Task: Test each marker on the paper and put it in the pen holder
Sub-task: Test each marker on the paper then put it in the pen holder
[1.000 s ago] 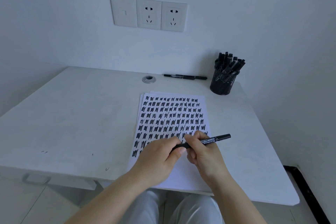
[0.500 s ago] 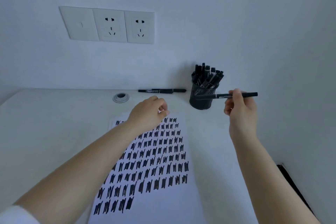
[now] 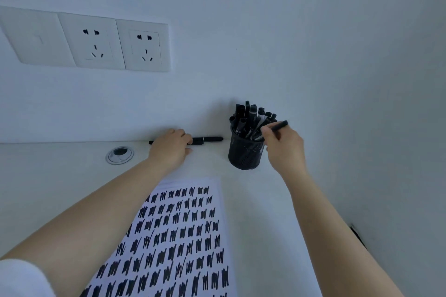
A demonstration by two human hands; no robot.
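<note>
A black mesh pen holder (image 3: pixel 244 155) stands at the back right of the white desk, packed with several black markers (image 3: pixel 249 117). My right hand (image 3: pixel 283 144) pinches a black marker (image 3: pixel 280 125) whose lower end dips into the holder's right side. Another black marker (image 3: pixel 210 139) lies along the wall on the desk. My left hand (image 3: pixel 170 148) covers its middle with fingers curled over it; its two ends stick out. The paper (image 3: pixel 217 200) covered in black test scribbles lies in front of me.
A round cable grommet (image 3: pixel 119 155) sits in the desk (image 3: pixel 60 176) left of my left hand. A switch and two sockets (image 3: pixel 96 43) are on the wall above. A wall closes the desk's right side.
My right hand carried the marker from beside the holder down into it. My left hand reached forward from above the paper onto the marker lying by the wall. The camera leaned closer.
</note>
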